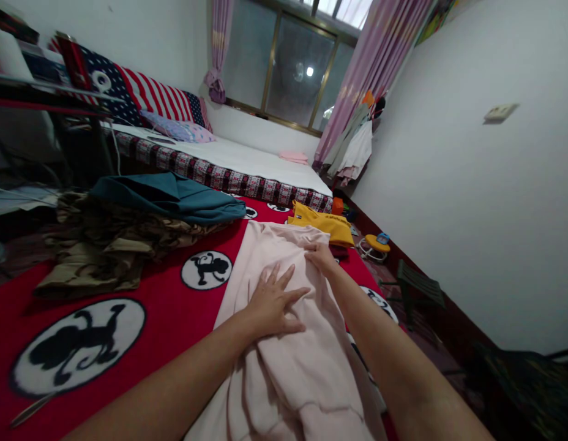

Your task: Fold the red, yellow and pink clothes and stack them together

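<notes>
Pointing away lengthwise, apparently: pink garment (311, 367)

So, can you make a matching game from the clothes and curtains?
1. Pale pink cloth garment
2. Folded teal cloth
3. Folded yellow cloth garment
4. Long purple fabric curtains

A. on crumpled brown cloth
B. either side of the gold-framed glass window
C. touched by left hand and right hand
D. just past the pink garment's far end

Pairs: 1-C; 2-A; 3-D; 4-B

Both bare forearms (187, 367) extend forward and converge. Left hand grip (273, 304): palm down, fingers and thumb spread. Right hand grip (319, 255): farther forward, fingers directed inward, closure indistinct.
</notes>
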### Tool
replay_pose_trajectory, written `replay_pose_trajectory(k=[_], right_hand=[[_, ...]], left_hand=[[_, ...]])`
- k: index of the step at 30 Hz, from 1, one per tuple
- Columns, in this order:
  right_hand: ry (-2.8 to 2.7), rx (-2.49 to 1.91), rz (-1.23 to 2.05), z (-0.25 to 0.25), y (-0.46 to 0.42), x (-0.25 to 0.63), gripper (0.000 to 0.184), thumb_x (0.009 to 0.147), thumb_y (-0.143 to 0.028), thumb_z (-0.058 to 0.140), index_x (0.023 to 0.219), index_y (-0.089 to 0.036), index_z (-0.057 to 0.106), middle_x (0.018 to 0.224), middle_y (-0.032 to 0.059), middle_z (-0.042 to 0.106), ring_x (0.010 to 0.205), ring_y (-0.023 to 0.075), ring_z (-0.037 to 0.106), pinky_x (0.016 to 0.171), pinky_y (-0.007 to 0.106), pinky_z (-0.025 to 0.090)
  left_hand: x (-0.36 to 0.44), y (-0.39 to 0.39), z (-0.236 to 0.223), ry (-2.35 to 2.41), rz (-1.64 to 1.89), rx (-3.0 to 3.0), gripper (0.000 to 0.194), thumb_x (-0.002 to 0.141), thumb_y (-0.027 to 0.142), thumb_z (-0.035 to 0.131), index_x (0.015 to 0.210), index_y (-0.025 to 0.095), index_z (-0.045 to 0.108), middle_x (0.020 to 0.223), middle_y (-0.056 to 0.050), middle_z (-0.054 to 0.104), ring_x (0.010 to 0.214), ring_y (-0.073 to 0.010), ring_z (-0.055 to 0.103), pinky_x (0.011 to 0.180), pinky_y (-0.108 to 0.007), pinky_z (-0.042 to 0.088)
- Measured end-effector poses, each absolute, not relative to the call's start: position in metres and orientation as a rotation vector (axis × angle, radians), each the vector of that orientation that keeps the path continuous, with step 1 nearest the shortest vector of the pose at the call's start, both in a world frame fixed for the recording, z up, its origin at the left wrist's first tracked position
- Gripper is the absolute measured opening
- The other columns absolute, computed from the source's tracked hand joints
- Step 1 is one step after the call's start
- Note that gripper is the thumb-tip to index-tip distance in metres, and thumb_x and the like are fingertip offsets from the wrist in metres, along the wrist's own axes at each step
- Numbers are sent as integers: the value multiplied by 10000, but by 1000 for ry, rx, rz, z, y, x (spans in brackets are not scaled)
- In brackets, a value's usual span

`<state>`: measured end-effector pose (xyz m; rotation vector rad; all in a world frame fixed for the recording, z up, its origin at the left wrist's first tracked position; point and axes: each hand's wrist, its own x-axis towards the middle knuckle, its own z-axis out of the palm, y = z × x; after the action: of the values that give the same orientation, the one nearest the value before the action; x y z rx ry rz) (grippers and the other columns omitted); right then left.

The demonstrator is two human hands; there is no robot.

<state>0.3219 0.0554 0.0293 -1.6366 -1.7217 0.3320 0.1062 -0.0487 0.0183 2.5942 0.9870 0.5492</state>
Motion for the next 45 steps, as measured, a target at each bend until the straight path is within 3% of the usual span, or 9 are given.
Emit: replay_pose_trajectory(k=[5, 9, 13, 17, 24, 31, 35, 41, 45], right_hand=[[-1842, -1702, 86, 10, 53, 321, 545, 772, -79, 472, 1308, -117, 560, 1462, 174, 451, 1361, 288, 387, 1122, 479, 303], [-1985, -1715, -11, 7, 38, 321, 491, 868, -114, 440, 1350, -141, 530, 1515, 168, 382, 1371, 313, 371, 1128, 508, 276], [-2290, -1618, -201, 11, 3, 329, 465, 940, -185, 397, 1393, -214, 496, 1546, 163, 324, 1353, 295, 418, 1057, 490, 391], [-2436, -1447, -116, 10, -63, 348, 517, 912, -193, 477, 1421, -284, 472, 1473, 136, 447, 1347, 282, 439, 1064, 479, 407], [-2417, -1400, 236, 14, -184, 385, 568, 922, -243, 482, 1454, -414, 383, 1558, 51, 323, 1371, 243, 418, 1068, 422, 446], [-2442, -1296, 270, 32, -224, 366, 759, 809, -317, 657, 1477, -439, 317, 1588, 18, 229, 1431, 288, 294, 1088, 495, 414], [-2418, -1303, 263, 28, -208, 342, 565, 854, -360, 625, 1389, -453, 469, 1576, 0, 272, 1424, 265, 321, 1110, 472, 386], [-2494, -1218, 224, 13, -187, 338, 367, 888, -461, 565, 1197, -293, 670, 1346, 66, 599, 1413, 264, 346, 1144, 520, 299], [-2515, -1212, 436, 26, -208, 333, 347, 899, -476, 541, 1151, -281, 678, 1202, 57, 694, 1274, 244, 533, 1169, 515, 227]], left_hand=[[100, -44, 18, 827, 433, 2650, 936, 616, 748, 683, 1446, 439, 378, 1628, -88, 30, 1444, -481, -47, 1069, -728, 16], [94, -41, 18, 708, 395, 2687, 892, 623, 744, 684, 1422, 462, 404, 1627, -87, 44, 1444, -474, -63, 1048, -745, -15], [92, -40, 17, 740, 461, 2657, 936, 627, 736, 689, 1448, 389, 402, 1619, -119, 89, 1455, -454, -10, 1092, -699, 28], [90, -45, 17, 795, 474, 2631, 910, 672, 696, 683, 1459, 332, 406, 1610, -144, 114, 1459, -439, 45, 1118, -661, 86], [42, -75, 38, 591, 265, 2581, 482, 842, 247, 614, 1312, 354, 587, 1562, -54, 304, 1453, -302, 233, 1161, -499, 212], [-32, -99, 68, 417, 84, 2439, 841, 672, -84, 525, 1358, 405, 520, 1534, 32, 356, 1416, -191, 324, 1117, -326, 342], [-35, -109, 70, 447, 22, 2543, 925, 626, -62, 585, 1411, 406, 451, 1573, 7, 265, 1441, -259, 264, 1155, -410, 289], [-28, -109, 39, 385, 253, 2601, 579, 791, 41, 512, 1225, 400, 643, 1465, 16, 477, 1439, -292, 279, 1155, -566, 218], [-36, -125, 43, 303, 296, 2574, 428, 869, 90, 467, 1152, 335, 677, 1340, 4, 608, 1377, -249, 406, 1164, -476, 255]])
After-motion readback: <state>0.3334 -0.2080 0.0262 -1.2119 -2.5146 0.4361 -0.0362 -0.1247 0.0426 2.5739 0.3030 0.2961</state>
